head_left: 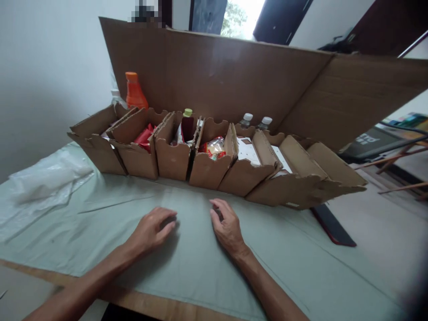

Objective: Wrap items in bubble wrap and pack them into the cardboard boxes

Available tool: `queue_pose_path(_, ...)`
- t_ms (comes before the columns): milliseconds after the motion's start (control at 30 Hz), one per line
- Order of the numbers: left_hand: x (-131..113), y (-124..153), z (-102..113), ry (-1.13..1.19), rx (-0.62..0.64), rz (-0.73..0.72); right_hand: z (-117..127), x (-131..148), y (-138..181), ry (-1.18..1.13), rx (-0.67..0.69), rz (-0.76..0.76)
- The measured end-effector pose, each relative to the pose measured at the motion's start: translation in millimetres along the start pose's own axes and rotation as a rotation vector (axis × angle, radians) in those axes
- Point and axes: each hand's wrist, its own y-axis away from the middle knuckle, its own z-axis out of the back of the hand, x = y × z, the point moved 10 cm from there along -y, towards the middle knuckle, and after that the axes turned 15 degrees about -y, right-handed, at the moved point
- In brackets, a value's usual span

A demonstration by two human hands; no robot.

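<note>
My left hand (156, 228) rests over the pale green cloth (194, 267), its curled fingers and thumb apart with nothing between them. Facing it, my right hand (227, 225) is also free, thumb and fingers parted. Beyond both hands stands a row of cardboard bins (209, 171). One bin holds a red packet (144, 136). A clear and red wrapped snack packet (214, 147) lies in a middle bin. White sheets (247, 150) show in bins further right. The bottoms of the bins are mostly hidden.
A tall cardboard panel (234, 80) rises behind the bins. Before it stand an orange bottle (135, 93) and white-capped bottles (246, 119). Crumpled clear plastic (47, 178) lies at left. A dark flat object (334, 225) sits at the table's right edge.
</note>
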Motion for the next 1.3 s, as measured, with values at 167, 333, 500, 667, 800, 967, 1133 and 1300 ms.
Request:
queue_pose_path(167,36,93,39,-0.054,-0.372,-0.032,-40,77,-77,-0.058,0.099,0.06)
queue_pose_path(333,44,132,50,-0.09,-0.597,0.016,-72,96,-166,0.14,0.134,-0.046)
queue_pose_path(500,41,132,54,-0.068,-0.657,-0.002,-86,103,-168,0.173,0.142,-0.068)
queue_pose_path(667,53,137,57,-0.028,-0.677,0.068,-70,139,-90,0.085,0.223,-0.021)
queue_pose_path(800,73,138,53,0.103,-0.595,0.242,-24,159,-22,-0.011,0.352,-0.028)
queue_pose_path(967,77,133,36,0.332,-0.417,0.42,78,132,18,-0.086,0.18,-0.171)
queue_pose_path(1133,41,124,17,0.434,-0.254,0.343,145,84,71,-0.211,-0.017,-0.237)
queue_pose_path(1300,31,119,-6,0.492,-0.108,0.397,95,47,119,-0.189,0.197,-0.329)
